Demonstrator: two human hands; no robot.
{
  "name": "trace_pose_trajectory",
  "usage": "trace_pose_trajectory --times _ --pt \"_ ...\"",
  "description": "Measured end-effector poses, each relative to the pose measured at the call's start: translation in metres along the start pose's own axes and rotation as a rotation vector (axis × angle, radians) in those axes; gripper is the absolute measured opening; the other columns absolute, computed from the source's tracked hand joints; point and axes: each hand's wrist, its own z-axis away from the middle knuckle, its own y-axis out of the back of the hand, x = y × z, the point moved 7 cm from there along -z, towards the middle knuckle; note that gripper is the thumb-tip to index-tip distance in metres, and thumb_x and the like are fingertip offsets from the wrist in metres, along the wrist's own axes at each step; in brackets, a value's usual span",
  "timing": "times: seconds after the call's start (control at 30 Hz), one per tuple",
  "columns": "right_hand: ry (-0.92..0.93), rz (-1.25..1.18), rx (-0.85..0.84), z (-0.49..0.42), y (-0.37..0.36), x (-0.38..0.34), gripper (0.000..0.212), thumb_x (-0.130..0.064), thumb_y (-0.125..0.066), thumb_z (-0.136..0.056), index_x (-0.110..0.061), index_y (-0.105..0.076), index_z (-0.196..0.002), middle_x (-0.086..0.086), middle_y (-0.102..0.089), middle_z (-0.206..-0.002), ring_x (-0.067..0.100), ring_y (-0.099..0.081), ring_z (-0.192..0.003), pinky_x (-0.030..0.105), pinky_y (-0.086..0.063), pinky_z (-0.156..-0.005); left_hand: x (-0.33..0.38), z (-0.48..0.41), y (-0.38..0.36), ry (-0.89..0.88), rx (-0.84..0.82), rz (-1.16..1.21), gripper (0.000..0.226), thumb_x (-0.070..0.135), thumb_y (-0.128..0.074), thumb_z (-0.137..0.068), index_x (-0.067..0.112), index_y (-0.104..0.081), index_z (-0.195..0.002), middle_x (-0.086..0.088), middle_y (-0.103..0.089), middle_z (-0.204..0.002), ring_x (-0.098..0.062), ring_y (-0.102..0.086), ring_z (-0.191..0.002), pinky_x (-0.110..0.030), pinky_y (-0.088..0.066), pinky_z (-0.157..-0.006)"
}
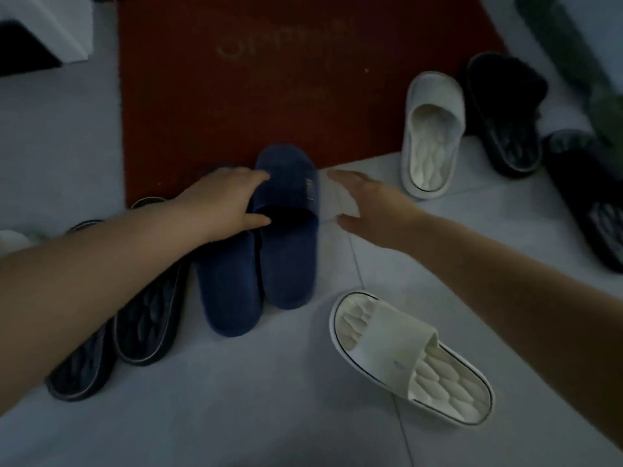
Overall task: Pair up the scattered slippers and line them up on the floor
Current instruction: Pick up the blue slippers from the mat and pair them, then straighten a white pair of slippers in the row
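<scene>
Blue slippers: two, side by side and touching, toes at the edge of the mat. The right blue slipper (290,230) sits a little further forward than the left blue slipper (229,284).
Dark slippers at left: two, paired and parallel under the left forearm — the inner dark slipper (148,318) beside the blue pair, the outer dark slipper (81,365) partly hidden by the arm.
White slippers: two, well apart. The far white slipper (431,136) lies half on the mat, toe away from the camera; the near white slipper (411,355) lies on the floor at an angle, toe pointing up-left.
Dark slippers at right: two seen clearly — the far dark slipper (505,116) just beside the far white one, and the edge dark slipper (586,203) running towards the frame's right border. Dim light; anything more there I cannot tell.
Left hand (222,203): spread over the toe of the left blue slipper, thumb and fingers touching the upper of the right blue slipper — a loose grip, not closed round it.
Right hand (371,210): open, fingers spread, hovering just right of the blue pair, holding nothing.
Mat (236,79): one, red, with faint lettering.
Floor (269,399): pale tiles.
</scene>
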Motion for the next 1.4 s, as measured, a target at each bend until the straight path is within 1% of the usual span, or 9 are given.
trace_pose_trajectory --times 0.1,0.2,0.3,0.4,0.53,0.8,0.97,1.17,1.4 --pt "-0.059 0.01 -0.296 0.067 -0.003 0.037 0.086 -0.027 -0.075 -0.075 -0.027 -0.024 -0.144 -0.002 -0.028 -0.152 0.016 -0.032 -0.137 0.026 -0.023 -0.11 0.071 -0.006 -0.002 -0.306 0.1 0.186 0.061 0.031 -0.064 -0.083 0.025 -0.037 -0.137 0.0 -0.044 -0.142 -0.019 -0.037 -0.13 -0.028 -0.031 -0.103" --pt "-0.098 0.117 -0.607 0.136 -0.044 0.057 0.108 -0.024 -0.079 -0.069 -0.026 -0.005 -0.148 0.003 -0.018 -0.156 0.02 -0.027 -0.139 0.029 -0.02 -0.113 0.13 -0.006 -0.042 -0.458 -0.169 0.105 0.057 0.024 -0.066 -0.082 0.022 -0.043 -0.133 0.001 -0.051 -0.136 -0.019 -0.047 -0.122 -0.029 -0.037 -0.101" --pt "-0.196 0.212 -0.466 0.16 -0.076 0.063 0.087 -0.011 -0.054 -0.084 -0.033 0.002 -0.147 0.009 -0.038 -0.143 0.032 -0.052 -0.116 0.034 -0.041 -0.09 0.155 -0.003 -0.075 -0.464 -0.377 -0.016 0.06 0.024 -0.068 -0.08 0.02 -0.041 -0.134 0.001 -0.051 -0.134 -0.019 -0.05 -0.119 -0.026 -0.038 -0.095" --pt "-0.37 0.2 -0.26 0.155 -0.075 0.069 0.075 -0.011 -0.042 -0.089 -0.029 0.002 -0.147 0.015 -0.059 -0.12 0.031 -0.059 -0.102 0.028 -0.04 -0.078 0.156 -0.004 -0.07 -0.454 -0.421 -0.049 0.061 0.026 -0.07 -0.079 0.019 -0.043 -0.132 0.002 -0.051 -0.134 -0.019 -0.051 -0.118 -0.026 -0.039 -0.092" --pt "-0.483 0.267 -0.113 0.139 -0.042 0.063 0.072 -0.004 -0.039 -0.086 -0.018 -0.005 -0.148 0.019 -0.06 -0.113 0.035 -0.06 -0.098 0.035 -0.044 -0.073 0.13 -0.005 -0.029 -0.389 -0.326 0.182 0.061 0.031 -0.071 -0.076 0.019 -0.046 -0.131 0.003 -0.054 -0.131 -0.017 -0.054 -0.114 -0.023 -0.04 -0.087" --pt "-0.745 0.012 0.164 0.088 0.035 0.04 0.052 -0.008 -0.047 -0.085 -0.01 -0.03 -0.134 0.02 -0.056 -0.12 0.037 -0.057 -0.105 0.034 -0.043 -0.071 0.113 0.006 0.004 -0.418 -0.133 0.432 0.089 0.044 -0.072 -0.072 0.023 -0.022 -0.144 -0.003 -0.027 -0.151 -0.021 -0.036 -0.133 -0.03 -0.032 -0.104" --pt "-0.6 -0.107 0.084 0.031 0.008 0.046 0.051 -0.011 -0.05 -0.089 -0.007 -0.03 -0.135 0.019 -0.051 -0.128 0.034 -0.053 -0.113 0.037 -0.044 -0.087 0.116 -0.023 -0.03 -0.254 -0.096 0.392 0.091 0.029 -0.066 -0.082 0.013 -0.005 -0.148 -0.008 -0.014 -0.156 -0.028 -0.033 -0.136 -0.036 -0.033 -0.11" --pt "-0.353 0.196 -0.174 0.013 0.067 0.119 0.058 -0.018 -0.056 -0.087 -0.009 -0.029 -0.136 0.017 -0.046 -0.132 0.031 -0.053 -0.108 0.037 -0.048 -0.085 0.119 -0.058 -0.032 -0.099 -0.08 0.142 0.081 0.023 -0.057 -0.088 0.019 -0.002 -0.147 -0.011 -0.011 -0.156 -0.035 -0.031 -0.135 -0.047 -0.035 -0.108" --pt "-0.2 0.163 -0.1 -0.087 0.128 0.198 0.106 -0.038 -0.069 -0.077 -0.016 0.007 -0.147 0.008 -0.011 -0.157 0.038 -0.025 -0.138 0.047 -0.034 -0.108 0.134 -0.088 -0.023 0.262 -0.208 0.074 0.068 0.022 -0.051 -0.093 0.02 -0.01 -0.147 -0.012 -0.023 -0.152 -0.032 -0.045 -0.127 -0.043 -0.043 -0.102"
